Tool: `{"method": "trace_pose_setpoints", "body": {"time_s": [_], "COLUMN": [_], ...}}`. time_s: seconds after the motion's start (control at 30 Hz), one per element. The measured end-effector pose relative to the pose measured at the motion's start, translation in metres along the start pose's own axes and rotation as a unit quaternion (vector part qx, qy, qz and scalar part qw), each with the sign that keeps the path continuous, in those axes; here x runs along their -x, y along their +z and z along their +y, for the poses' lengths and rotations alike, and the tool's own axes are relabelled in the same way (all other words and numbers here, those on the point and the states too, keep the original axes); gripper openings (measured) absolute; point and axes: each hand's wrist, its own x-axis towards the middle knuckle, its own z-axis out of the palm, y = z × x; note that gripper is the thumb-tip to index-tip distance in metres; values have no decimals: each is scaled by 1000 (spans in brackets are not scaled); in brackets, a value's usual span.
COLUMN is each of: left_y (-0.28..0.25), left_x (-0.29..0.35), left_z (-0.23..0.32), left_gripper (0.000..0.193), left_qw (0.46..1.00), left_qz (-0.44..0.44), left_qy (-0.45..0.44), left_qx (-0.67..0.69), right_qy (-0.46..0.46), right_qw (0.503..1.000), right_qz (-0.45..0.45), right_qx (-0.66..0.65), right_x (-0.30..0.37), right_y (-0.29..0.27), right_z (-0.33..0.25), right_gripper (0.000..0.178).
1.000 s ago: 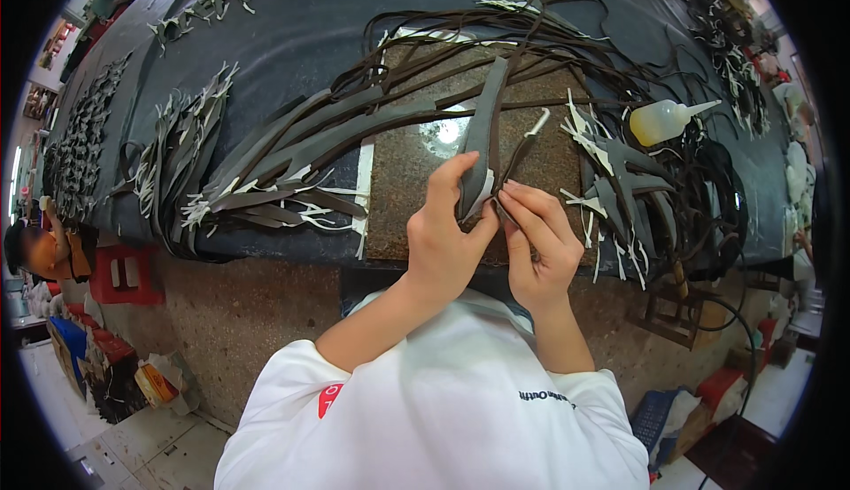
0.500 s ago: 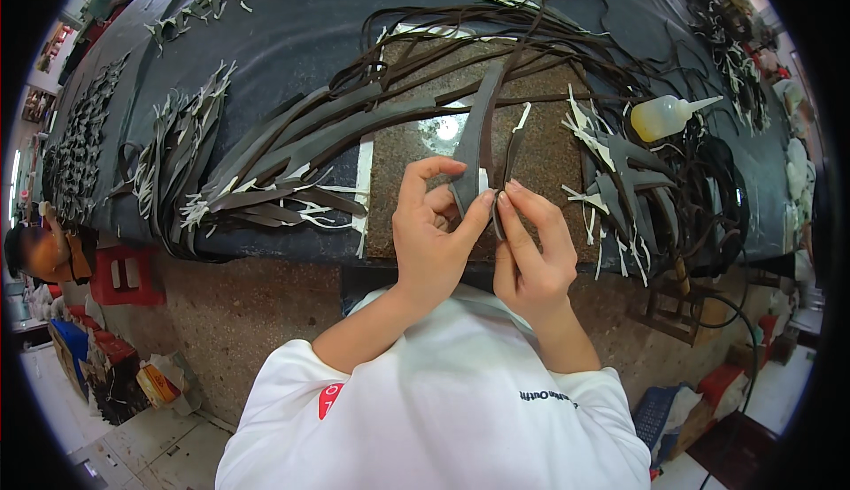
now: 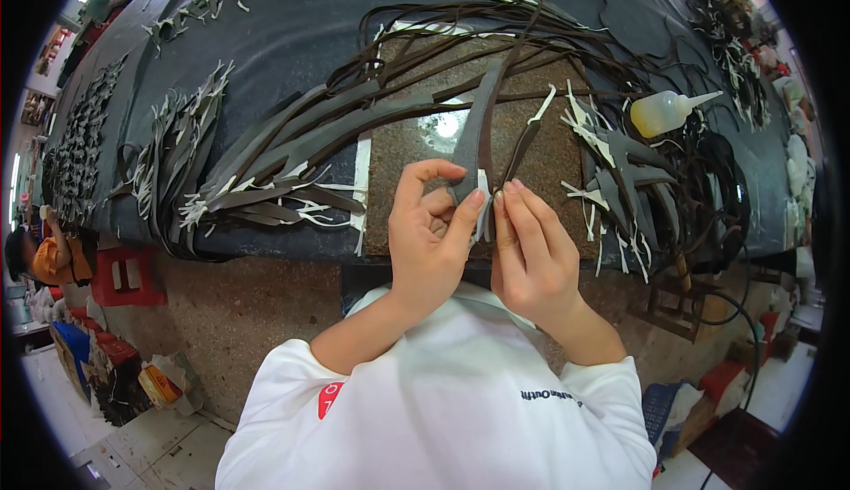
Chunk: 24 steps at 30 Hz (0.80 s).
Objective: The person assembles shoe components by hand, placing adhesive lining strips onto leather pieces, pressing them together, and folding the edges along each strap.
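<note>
My left hand (image 3: 428,235) is closed on the lower end of a wide grey strap (image 3: 475,131) with a brown edge, pinching it between thumb and fingers. A white patch shows near that end. Close beside it, the fingertips of my right hand (image 3: 537,255) pinch a narrow dark strip (image 3: 524,146) with a white tail at its far tip. The two pieces meet or nearly meet at my fingertips; whether they are joined is hidden. Both hands are over the near edge of a speckled brown stone slab (image 3: 398,158).
A squeeze bottle (image 3: 660,115) of yellowish liquid lies at the slab's right. Grey straps with white ends form bundles at left (image 3: 257,198) and right (image 3: 633,176). Long brown cords (image 3: 443,25) cross the slab's far side. A red stool (image 3: 128,276) and another person (image 3: 53,255) are at far left.
The dark strip's white tip has swung to the right and a little farther away from me. My right hand has tilted slightly, while my left still grips the wide strap.
</note>
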Motion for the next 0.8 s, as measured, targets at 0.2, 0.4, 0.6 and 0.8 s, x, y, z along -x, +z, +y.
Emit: {"method": "trace_pose_setpoints", "body": {"time_s": [0.2, 0.4, 0.6, 0.8], "left_y": [3, 7, 6, -14], "left_x": [0, -4, -3, -9], "left_z": [6, 18, 18, 13], "left_gripper": [30, 27, 32, 48], "left_qw": [1000, 998, 995, 998], "left_qz": [3, 15, 3, -37], "left_qy": [-15, -68, -93, -45], "left_qx": [-21, -5, 17, -15], "right_qy": [-39, -76, -57, 122], "right_qw": [998, 987, 978, 971], "right_qz": [-25, -63, -55, -56], "right_qx": [31, 130, 193, -198], "right_x": [-4, -5, -4, -21], "right_y": [-2, -7, -3, -16], "right_z": [1, -4, -14, 25], "right_gripper": [26, 27, 28, 30]}}
